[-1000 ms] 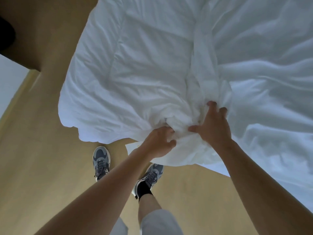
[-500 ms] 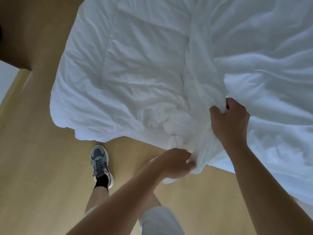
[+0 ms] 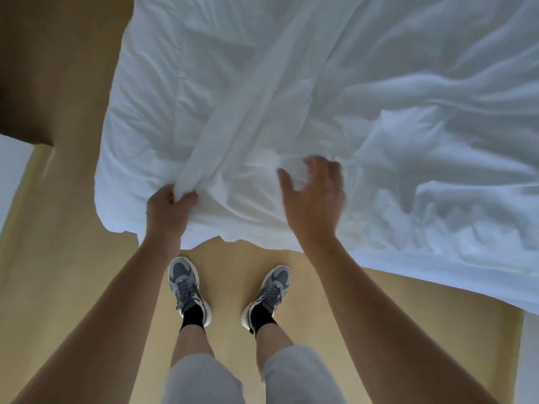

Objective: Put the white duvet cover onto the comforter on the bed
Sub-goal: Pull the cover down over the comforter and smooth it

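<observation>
Having let go, right hand (image 3: 313,199) splays fingers beside diagonal ridge of crumpled white fabric duvet cover (image 3: 233,118); left hand (image 3: 167,212) clamps its near end.

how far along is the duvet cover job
Done: white bedding lies spread out. In hand: the left hand grips a bunched strip of fabric at its near edge; the right hand is open, blurred, over the folds. Left: the rumpled right side needs smoothing. Whether the comforter is fully inside cannot be told.
</observation>
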`<state>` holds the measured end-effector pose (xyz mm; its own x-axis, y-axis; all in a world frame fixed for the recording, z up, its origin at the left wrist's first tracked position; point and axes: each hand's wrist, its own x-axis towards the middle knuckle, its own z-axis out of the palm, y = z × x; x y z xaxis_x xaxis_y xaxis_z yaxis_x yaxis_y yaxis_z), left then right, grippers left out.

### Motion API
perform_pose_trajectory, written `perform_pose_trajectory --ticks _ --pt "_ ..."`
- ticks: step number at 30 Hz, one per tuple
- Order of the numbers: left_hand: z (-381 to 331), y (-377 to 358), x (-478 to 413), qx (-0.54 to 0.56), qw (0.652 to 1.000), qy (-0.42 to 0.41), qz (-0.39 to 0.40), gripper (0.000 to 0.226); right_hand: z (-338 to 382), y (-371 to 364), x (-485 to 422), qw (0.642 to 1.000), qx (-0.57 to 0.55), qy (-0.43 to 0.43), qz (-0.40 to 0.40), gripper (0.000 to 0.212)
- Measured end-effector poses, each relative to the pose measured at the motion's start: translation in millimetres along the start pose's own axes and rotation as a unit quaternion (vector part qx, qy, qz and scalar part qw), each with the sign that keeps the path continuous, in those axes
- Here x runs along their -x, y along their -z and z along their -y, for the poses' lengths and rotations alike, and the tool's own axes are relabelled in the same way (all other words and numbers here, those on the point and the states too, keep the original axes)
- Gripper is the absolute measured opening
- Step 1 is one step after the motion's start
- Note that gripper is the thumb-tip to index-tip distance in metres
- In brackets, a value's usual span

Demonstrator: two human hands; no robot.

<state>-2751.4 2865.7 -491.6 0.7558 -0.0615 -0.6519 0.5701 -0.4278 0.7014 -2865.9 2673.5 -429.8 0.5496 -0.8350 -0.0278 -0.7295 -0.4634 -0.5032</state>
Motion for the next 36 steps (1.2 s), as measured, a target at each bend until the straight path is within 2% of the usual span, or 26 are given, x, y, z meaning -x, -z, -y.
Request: perform_pose_trajectory --ticks 1,2,3,4,5,6,7,8,11,13,15,17,18,19,21,23,24,26,27,28,29,31,32,33,35,36 --pt "0 -6 -3 -0.062 0.998 -0.018 -0.027 0.022 -22 -1 5 0.994 0.005 -0.101 -0.03 0.057" --pt "-4 -12 0 -0.099 0.993 -0.043 -0.05 0.031 -42 -2 10 0.969 -0.013 -0.241 -0.049 0.068" --pt "-9 -16 3 -0.122 0.988 -0.079 -0.06 0.041 -59 -3 16 0.913 -0.054 -0.4 -0.059 0.08" --pt "-14 -20 7 -0.15 0.979 -0.126 -0.06 0.051 -73 -4 21 0.831 -0.127 -0.539 -0.058 0.088" --pt "-16 -24 9 -0.188 0.965 -0.174 -0.053 0.063 -85 -5 26 0.741 -0.229 -0.63 -0.05 0.09" --pt "-18 -28 12 -0.237 0.946 -0.217 -0.048 0.071 -94 -6 27 0.658 -0.341 -0.671 -0.037 0.082" --pt "-19 -31 13 -0.29 0.922 -0.252 -0.05 0.076 -104 -7 28 0.602 -0.435 -0.669 -0.032 0.067" --pt "-22 -33 12 -0.337 0.898 -0.276 -0.056 0.075 -111 -9 27 0.584 -0.485 -0.65 -0.046 0.05" --pt "-34 -38 1 -0.439 0.852 -0.284 -0.033 0.058 -105 -20 28 0.625 -0.466 -0.621 -0.082 0.013" --pt "-38 -40 -8 -0.498 0.83 -0.251 0.009 0.046 -90 -34 46 0.666 -0.42 -0.612 -0.076 0.02" --pt "-36 -39 -16 -0.505 0.835 -0.213 0.042 0.042 -87 -51 78 0.714 -0.359 -0.6 -0.028 0.03" --pt "-33 -35 -21 -0.496 0.846 -0.183 0.064 0.039 -103 -54 104 0.792 -0.223 -0.563 0.071 0.034" --pt "-32 -34 -22 -0.499 0.845 -0.179 0.076 0.038 -112 -51 107 0.812 -0.162 -0.544 0.136 0.035" --pt "-33 -33 -24 -0.506 0.84 -0.174 0.086 0.037 -123 -46 105 0.811 -0.136 -0.544 0.17 0.034" --pt "-38 -33 -27 -0.545 0.816 -0.166 0.098 0.037 -132 -39 90 0.808 -0.117 -0.561 0.133 0.026" --pt "-46 -37 -31 -0.575 0.791 -0.192 0.084 0.039 -113 -30 70 0.832 -0.08 -0.549 0.015 0.028" --pt "-55 -41 -35 -0.554 0.801 -0.216 0.069 0.042 -94 -28 58 0.85 -0.069 -0.52 -0.059 0.036" --pt "-70 -53 -43 -0.423 0.874 -0.231 0.071 0.052 -54 -16 40 0.904 -0.077 -0.39 -0.155 0.044" --pt "-76 -57 -51 -0.36 0.904 -0.217 0.085 0.055 -35 -13 29 0.938 -0.094 -0.3 -0.148 0.04" --pt "-81 -61 -58 -0.331 0.918 -0.193 0.103 0.049 -14 -13 17 0.963 -0.112 -0.218 -0.115 0.031" --pt "-82 -64 -65 -0.333 0.919 -0.177 0.119 0.036 7 -13 4 0.976 -0.128 -0.162 -0.064 0.022" --pt "-76 -64 -76 -0.371 0.904 -0.17 0.129 0.007 45 -26 -25 0.985 -0.145 -0.095 0.014 0.023" --pt "-70 -59 -79 -0.384 0.896 -0.176 0.134 0.01 60 -37 -41 0.984 -0.146 -0.091 0.039 0.034" --pt "-66 -52 -80 -0.392 0.889 -0.187 0.146 0.018 76 -49 -58 0.981 -0.145 -0.111 0.07 0.053" --pt "-63 -30 -82 -0.414 0.871 -0.199 0.177 0.028 109 -75 -90 0.951 -0.164 -0.22 0.142 0.091" --pt "-63 -17 -82 -0.432 0.857 -0.205 0.19 0.029 121 -89 -102 0.936 -0.163 -0.269 0.158 0.093"
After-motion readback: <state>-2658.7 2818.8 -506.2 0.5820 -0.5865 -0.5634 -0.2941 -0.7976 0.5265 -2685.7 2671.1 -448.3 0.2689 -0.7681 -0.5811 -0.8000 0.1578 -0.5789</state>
